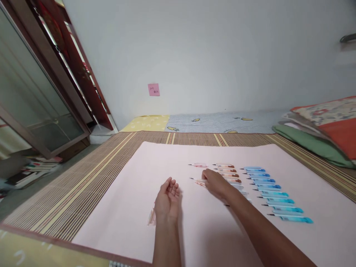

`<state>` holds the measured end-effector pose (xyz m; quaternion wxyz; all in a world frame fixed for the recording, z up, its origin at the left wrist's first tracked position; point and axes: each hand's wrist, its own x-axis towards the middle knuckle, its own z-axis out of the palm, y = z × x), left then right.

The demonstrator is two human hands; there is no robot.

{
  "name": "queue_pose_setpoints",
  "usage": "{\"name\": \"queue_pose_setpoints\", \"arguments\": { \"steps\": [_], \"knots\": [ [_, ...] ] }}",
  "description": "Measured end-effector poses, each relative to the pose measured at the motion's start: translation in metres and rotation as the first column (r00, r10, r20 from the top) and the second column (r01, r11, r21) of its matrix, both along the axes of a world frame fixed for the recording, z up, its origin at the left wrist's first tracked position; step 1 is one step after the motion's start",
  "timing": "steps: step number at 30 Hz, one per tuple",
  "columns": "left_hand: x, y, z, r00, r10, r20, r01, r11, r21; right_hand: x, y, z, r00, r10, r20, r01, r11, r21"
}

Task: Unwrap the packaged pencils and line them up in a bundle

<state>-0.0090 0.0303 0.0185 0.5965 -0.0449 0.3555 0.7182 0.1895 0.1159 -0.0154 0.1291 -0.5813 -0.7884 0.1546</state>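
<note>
My right hand (214, 181) is closed with its fingers pinched on a pen (197, 179), whose dark tip points left; a second pale pinkish one shows just under it. To the left, my left hand (168, 198) is turned palm up, fingers loosely curved, nothing visible in it. Beside its wrist lie a few pale orange-pink pens (151, 216), partly covered by the hand. One pink pen (199, 165) lies above my right hand. Brown-ended pens (226, 170) form a short column there, and whitish ones below are partly hidden by my right forearm.
A column of several blue pens (272, 191) runs down the right side of the pale pink sheet (125, 193). Beneath is a striped mat (69, 189). Folded cushions (319, 137) are stacked at the right. A pink note (154, 89) sticks to the wall.
</note>
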Motion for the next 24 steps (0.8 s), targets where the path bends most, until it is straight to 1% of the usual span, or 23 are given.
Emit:
{"name": "queue_pose_setpoints", "arguments": {
  "steps": [3, 7, 9, 11, 15, 17, 18, 20, 24],
  "knots": [
    [0.009, 0.001, 0.001, 0.999, -0.032, -0.01, 0.032, 0.999, -0.007, 0.0, 0.0, 0.002, 1.0, 0.009, -0.005, -0.009, 1.0, -0.011],
    [0.014, 0.001, 0.001, 0.999, -0.051, -0.007, 0.051, 0.998, -0.033, 0.001, 0.01, 0.004, 0.999, 0.039, -0.036, -0.041, 0.998, -0.042],
    [0.016, 0.001, 0.0, 0.998, -0.053, -0.014, 0.052, 0.998, -0.034, 0.002, 0.013, 0.008, 0.997, 0.043, -0.071, -0.046, 0.998, -0.043],
    [0.018, 0.001, -0.001, 0.997, -0.068, -0.04, 0.067, 0.997, -0.028, 0.003, 0.01, 0.015, 0.992, 0.038, -0.117, -0.04, 0.999, -0.018],
    [0.03, 0.001, -0.006, 0.979, -0.138, -0.148, 0.137, 0.99, -0.011, -0.008, -0.016, 0.031, 0.974, 0.057, -0.221, -0.042, 0.997, 0.072],
    [0.037, 0.001, -0.008, 0.964, -0.181, -0.195, 0.184, 0.983, -0.002, -0.019, -0.035, 0.034, 0.943, 0.093, -0.318, -0.045, 0.987, 0.153],
    [0.04, 0.001, -0.009, 0.956, -0.199, -0.214, 0.205, 0.979, 0.008, -0.025, -0.044, 0.035, 0.926, 0.107, -0.363, -0.038, 0.981, 0.192],
    [0.043, 0.0, -0.012, 0.944, -0.211, -0.252, 0.224, 0.974, 0.024, -0.038, -0.059, 0.033, 0.903, 0.128, -0.41, -0.036, 0.974, 0.225],
    [0.039, -0.001, -0.013, 0.939, -0.189, -0.288, 0.215, 0.975, 0.059, -0.052, -0.075, 0.028, 0.903, 0.145, -0.405, -0.045, 0.968, 0.246]
  ]
}}
